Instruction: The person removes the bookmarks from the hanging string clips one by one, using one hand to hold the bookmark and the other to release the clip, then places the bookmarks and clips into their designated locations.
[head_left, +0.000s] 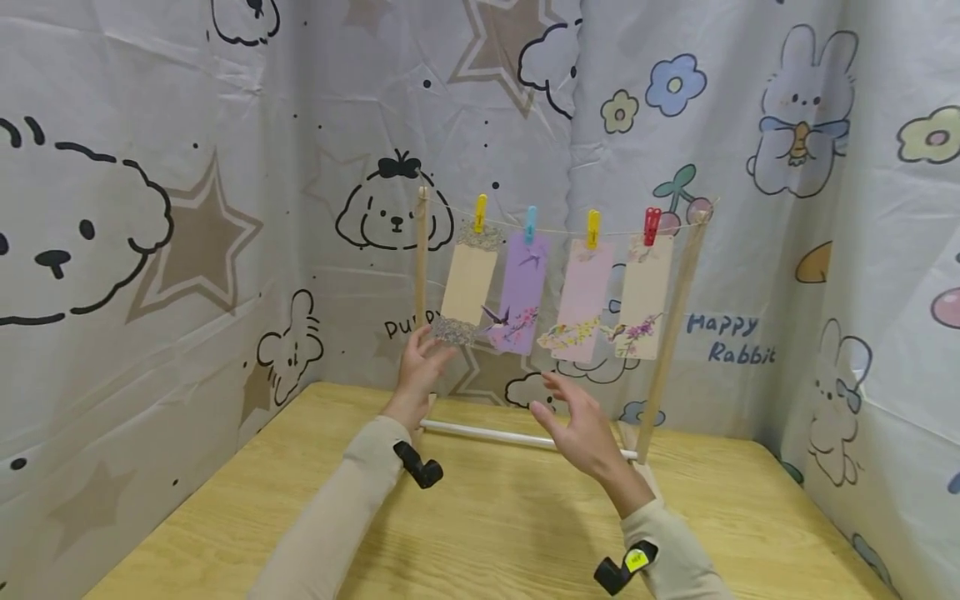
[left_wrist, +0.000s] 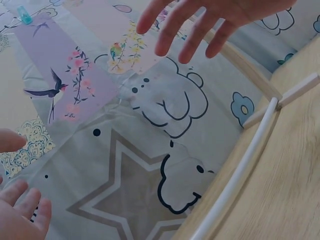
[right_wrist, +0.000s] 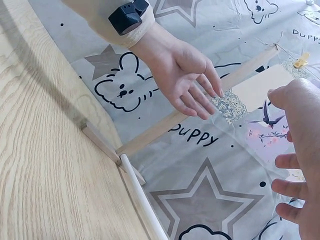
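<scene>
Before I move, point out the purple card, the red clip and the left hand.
Purple card [head_left: 523,287]: head view, middle of its printed face.
Red clip [head_left: 652,233]: head view, lower part of its body.
Left hand [head_left: 422,367]: head view, middle of the hand.

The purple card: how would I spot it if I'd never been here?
Find the table, then the wooden frame standing on it. In the head view, the purple card hangs second from left, under the blue clip. Only it is purple: a cream card hangs to its left, a pink card to its right.
</scene>
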